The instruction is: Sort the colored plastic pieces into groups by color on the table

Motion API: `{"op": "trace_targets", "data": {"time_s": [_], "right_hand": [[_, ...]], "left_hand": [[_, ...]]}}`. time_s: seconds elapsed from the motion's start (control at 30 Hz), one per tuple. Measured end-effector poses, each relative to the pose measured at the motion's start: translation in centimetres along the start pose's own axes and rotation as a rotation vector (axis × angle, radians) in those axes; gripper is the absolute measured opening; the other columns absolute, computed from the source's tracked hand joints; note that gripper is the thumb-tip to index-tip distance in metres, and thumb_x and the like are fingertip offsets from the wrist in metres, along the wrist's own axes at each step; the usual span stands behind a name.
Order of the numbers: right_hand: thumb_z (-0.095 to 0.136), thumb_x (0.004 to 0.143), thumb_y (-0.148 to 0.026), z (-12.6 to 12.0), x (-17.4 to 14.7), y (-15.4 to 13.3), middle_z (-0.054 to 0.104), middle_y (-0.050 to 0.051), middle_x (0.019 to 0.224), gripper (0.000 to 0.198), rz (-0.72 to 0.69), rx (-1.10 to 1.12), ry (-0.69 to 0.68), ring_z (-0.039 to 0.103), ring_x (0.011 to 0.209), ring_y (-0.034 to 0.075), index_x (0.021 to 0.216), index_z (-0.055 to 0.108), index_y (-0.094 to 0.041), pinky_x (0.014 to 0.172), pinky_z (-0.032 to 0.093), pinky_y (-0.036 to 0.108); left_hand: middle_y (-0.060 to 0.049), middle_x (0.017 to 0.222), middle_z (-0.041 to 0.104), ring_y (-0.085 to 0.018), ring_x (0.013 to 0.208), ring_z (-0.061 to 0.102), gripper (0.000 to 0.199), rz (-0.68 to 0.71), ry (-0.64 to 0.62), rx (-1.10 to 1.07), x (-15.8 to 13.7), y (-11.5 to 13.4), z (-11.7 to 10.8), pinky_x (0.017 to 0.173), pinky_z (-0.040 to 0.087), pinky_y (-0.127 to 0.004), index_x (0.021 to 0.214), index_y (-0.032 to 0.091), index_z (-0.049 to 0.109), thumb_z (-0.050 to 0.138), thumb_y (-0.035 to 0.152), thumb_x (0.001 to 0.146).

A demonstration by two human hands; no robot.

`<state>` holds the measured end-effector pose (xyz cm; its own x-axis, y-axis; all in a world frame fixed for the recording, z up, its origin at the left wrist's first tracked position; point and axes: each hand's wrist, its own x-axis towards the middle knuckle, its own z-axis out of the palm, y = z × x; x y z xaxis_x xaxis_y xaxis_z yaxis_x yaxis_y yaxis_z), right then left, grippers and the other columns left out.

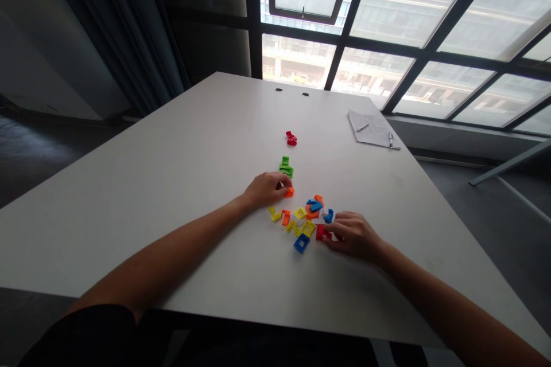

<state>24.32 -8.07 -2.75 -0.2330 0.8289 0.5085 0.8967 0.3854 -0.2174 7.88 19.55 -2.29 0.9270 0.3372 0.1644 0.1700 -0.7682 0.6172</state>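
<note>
While a red cluster (291,140) and a green cluster (286,170) sit separately, a mixed pile (308,223) remains. The left hand (268,188) pinches an orange piece (290,191), the right hand (355,234) a red piece (319,232).

- Dark-framed windows (396,6) across the far side and right, bright with daylight.
- White tabletop (172,149) stretching toward them.
- Dark blue curtain (129,34) hanging at left.
- Shadowed wall (47,63) left of it.
- Dim grey floor (460,200) at right.
</note>
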Motion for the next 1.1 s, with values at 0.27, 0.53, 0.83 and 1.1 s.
{"op": "trace_targets", "data": {"time_s": [0.27, 0.53, 0.83, 1.1], "right_hand": [[0.063, 0.102, -0.051, -1.8, 3.1, 7.8, 0.072, 0.006, 0.085, 0.034, 0.385, 0.015, 0.240, 0.059, 0.062, 0.015, 0.103, 0.078, -0.021, 0.061, 0.050, 0.031], [0.067, 0.097, -0.043, 3.4, 11.8, 17.0, 0.078, 0.009, 0.099, 0.026, 0.562, -0.011, 0.075, 0.068, 0.077, 0.020, 0.098, 0.080, -0.020, 0.079, 0.052, 0.034], [0.066, 0.097, -0.041, 8.5, 18.9, 17.8, 0.076, 0.009, 0.102, 0.023, 0.651, -0.186, 0.015, 0.063, 0.082, 0.021, 0.105, 0.071, -0.020, 0.073, 0.041, 0.030], [0.068, 0.089, -0.038, 9.0, 17.8, 18.0, 0.075, 0.005, 0.086, 0.018, 0.690, 0.010, 0.154, 0.064, 0.079, 0.020, 0.085, 0.067, -0.021, 0.075, 0.046, 0.031]], "left_hand": [[0.003, 0.094, 0.078, -0.016, 0.077, 0.068, 0.019, -0.030, -0.004, 0.064, 0.3, 0.1, 0.1, 0.065, 0.045, -0.026, 0.094, 0.027, 0.078, 0.062, 0.023, 0.084], [0.002, 0.094, 0.077, -0.015, 0.075, 0.068, 0.018, 0.001, -0.001, 0.052, 0.2, 0.1, 0.1, 0.066, 0.047, -0.026, 0.094, 0.026, 0.077, 0.062, 0.023, 0.086], [0.003, 0.093, 0.076, -0.014, 0.075, 0.067, 0.016, 0.033, 0.013, 0.027, -0.1, 0.1, 0.0, 0.069, 0.047, -0.026, 0.091, 0.026, 0.077, 0.062, 0.022, 0.085], [0.001, 0.093, 0.076, -0.016, 0.078, 0.067, 0.016, 0.039, -0.004, 0.040, -0.2, 0.2, -0.1, 0.069, 0.048, -0.026, 0.092, 0.025, 0.077, 0.062, 0.025, 0.086]]}}
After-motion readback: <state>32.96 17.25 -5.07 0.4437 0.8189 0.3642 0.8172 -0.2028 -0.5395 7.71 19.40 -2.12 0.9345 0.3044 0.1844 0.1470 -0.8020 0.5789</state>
